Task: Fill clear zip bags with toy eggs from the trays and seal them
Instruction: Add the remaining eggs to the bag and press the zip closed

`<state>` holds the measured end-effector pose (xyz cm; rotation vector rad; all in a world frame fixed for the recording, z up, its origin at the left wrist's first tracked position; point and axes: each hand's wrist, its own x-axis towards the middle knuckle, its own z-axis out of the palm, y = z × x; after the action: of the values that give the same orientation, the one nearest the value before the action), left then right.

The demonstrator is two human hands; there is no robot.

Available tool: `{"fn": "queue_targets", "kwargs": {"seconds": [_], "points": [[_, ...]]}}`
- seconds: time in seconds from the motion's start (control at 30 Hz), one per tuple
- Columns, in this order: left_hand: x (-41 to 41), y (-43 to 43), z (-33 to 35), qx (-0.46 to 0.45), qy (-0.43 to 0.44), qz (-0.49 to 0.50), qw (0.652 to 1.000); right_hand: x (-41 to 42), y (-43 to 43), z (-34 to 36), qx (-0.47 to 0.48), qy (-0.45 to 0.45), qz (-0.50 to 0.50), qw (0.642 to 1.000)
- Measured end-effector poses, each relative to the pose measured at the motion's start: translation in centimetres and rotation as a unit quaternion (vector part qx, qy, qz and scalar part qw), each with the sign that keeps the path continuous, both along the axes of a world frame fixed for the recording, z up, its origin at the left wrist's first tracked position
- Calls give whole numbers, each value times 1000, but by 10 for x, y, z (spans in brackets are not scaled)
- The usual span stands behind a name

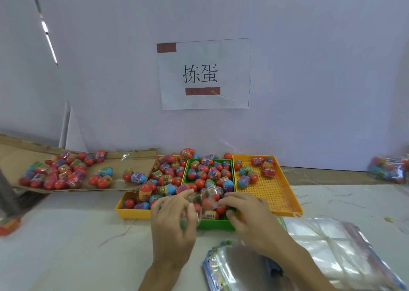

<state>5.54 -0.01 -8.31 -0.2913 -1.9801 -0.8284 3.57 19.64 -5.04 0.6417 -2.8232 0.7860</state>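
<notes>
Head view: left hand and right hand around clear bag.

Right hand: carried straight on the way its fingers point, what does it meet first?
The bag, which the right hand holds at its fingertips. Beyond it, probably the left hand, though depth is unclear.

Glossy plastic eggs fill perforated plastic trays; crinkly clear film bags beside matt brown cardboard
</notes>
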Motion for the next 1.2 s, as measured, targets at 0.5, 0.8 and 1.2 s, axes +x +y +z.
{"fn": "queue_targets", "kwargs": {"seconds": [0.5,0.8,1.2], "points": [[-2,-6,9,60,11,38,997,-10,-34,-10,90,-35,-27,995],[3,-6,15,80,11,18,997,-1,-37,-12,-101,57,-85,990],[1,-11,11,15,3,-18,1000,13,-27,20,-240,173,-55,954]]}}
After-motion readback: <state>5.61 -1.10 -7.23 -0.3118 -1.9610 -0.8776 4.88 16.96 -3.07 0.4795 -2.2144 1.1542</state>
